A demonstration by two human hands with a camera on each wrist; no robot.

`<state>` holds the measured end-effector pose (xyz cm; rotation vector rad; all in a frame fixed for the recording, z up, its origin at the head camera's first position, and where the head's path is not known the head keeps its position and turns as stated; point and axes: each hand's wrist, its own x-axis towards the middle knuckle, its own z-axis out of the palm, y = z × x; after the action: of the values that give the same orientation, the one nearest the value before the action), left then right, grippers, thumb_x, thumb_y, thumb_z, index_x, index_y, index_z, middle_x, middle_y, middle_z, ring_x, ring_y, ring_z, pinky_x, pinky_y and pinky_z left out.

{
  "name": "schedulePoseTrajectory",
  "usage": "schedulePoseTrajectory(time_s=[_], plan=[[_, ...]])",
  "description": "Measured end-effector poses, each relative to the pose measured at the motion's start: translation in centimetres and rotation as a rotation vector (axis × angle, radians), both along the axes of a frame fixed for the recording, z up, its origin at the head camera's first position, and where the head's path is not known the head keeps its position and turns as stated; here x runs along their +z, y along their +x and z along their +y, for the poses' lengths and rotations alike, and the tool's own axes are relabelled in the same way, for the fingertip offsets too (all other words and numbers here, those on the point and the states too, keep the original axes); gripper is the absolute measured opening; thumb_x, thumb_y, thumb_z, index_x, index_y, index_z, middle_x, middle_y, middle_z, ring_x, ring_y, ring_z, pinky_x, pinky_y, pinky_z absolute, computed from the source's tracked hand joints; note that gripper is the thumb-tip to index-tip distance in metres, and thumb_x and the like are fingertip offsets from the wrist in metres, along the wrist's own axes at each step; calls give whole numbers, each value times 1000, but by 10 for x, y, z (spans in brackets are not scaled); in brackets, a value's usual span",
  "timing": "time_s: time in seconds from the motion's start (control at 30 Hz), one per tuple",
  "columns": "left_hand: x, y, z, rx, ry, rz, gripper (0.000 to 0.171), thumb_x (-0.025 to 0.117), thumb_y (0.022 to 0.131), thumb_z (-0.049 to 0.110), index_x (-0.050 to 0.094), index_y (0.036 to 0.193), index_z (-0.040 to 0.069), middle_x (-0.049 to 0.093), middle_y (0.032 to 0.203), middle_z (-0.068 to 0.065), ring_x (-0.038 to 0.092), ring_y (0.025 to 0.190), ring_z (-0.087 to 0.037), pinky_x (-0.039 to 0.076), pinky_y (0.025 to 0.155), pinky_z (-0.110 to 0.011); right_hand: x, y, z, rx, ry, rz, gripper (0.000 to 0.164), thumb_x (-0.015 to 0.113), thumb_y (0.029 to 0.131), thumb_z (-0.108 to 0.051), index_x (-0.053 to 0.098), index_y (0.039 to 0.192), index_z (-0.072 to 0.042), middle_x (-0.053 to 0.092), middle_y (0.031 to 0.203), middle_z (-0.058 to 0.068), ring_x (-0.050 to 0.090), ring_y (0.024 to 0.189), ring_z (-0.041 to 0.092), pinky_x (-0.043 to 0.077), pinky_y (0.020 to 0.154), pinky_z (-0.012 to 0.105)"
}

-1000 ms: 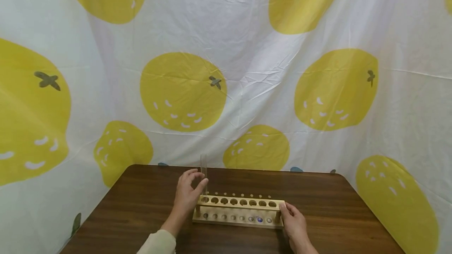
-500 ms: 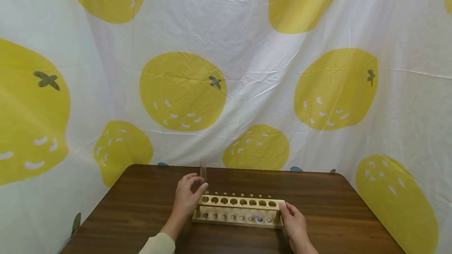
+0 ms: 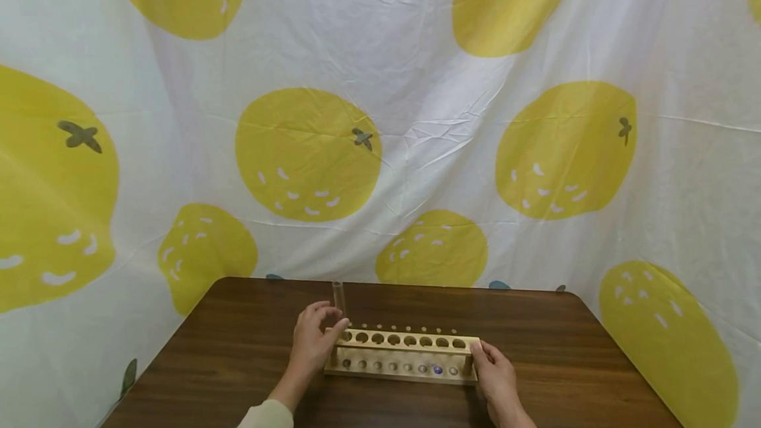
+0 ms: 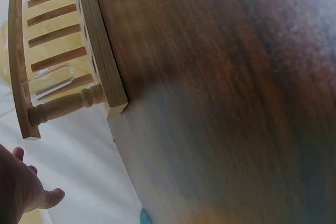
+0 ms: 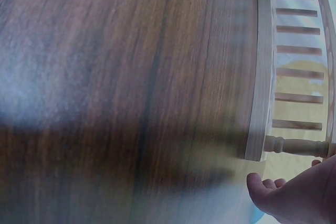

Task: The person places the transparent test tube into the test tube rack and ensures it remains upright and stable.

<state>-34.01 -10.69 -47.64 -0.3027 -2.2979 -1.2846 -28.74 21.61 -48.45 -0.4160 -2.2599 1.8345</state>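
A wooden test tube rack [image 3: 404,342] stands upright on the table, with a row of holes in its top board and dimples in its base. My left hand [image 3: 312,335] pinches a clear glass test tube [image 3: 339,296] between thumb and fingers at the rack's left end. Its rounded lower end [image 4: 58,80] shows below the top board in the left wrist view, above the base. It tilts slightly. At the other end my right hand [image 3: 496,375] grips the rack's top board, the thumb on top. In the right wrist view that hand [image 5: 299,198] is partly cut off.
The brown wooden table [image 3: 571,362] extends around the rack on every side. Several upright pegs [image 3: 408,328] stick up along the rack's back. A white cloth [image 3: 428,150] printed with yellow lemons hangs behind the table.
The test tube has moved down through the leftmost hole, and its top now leans slightly left. My left hand has lowered with it. The right hand and rack have stayed put.
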Motion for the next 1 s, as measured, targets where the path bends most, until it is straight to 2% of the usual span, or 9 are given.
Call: schedulePoseTrajectory(time_s=[0.2,0.47,0.77,1.0], plan=[[-3,1,1,1,-12,-4,15,75,89,26,71,92,12,58,129,-21,46,125,-46,27,105,-67,0,0,0,-8,-3,-2,66,46,105,-42,42,143,11,47,140,33,47,127,46,42,103,53],[-8,2,0,-8,-45,-8,18,74,91,29,71,93,12,58,128,-21,47,124,-46,26,104,-68,-1,0,-1,-33,22,33,57,50,104,-35,48,138,12,56,131,30,55,117,36,48,88,34],[-12,1,-1,-22,-63,-32,18,73,91,28,71,97,11,57,129,-20,46,125,-46,25,105,-68,-1,-1,-1,-18,4,6,62,48,105,-39,44,141,11,51,136,32,51,122,42,46,98,48],[-14,2,-1,-30,-66,-31,16,73,91,27,71,96,12,57,129,-21,46,124,-46,25,104,-68,-1,-1,0,-11,0,0,64,47,105,-40,43,142,11,49,137,32,50,124,42,44,100,50]])
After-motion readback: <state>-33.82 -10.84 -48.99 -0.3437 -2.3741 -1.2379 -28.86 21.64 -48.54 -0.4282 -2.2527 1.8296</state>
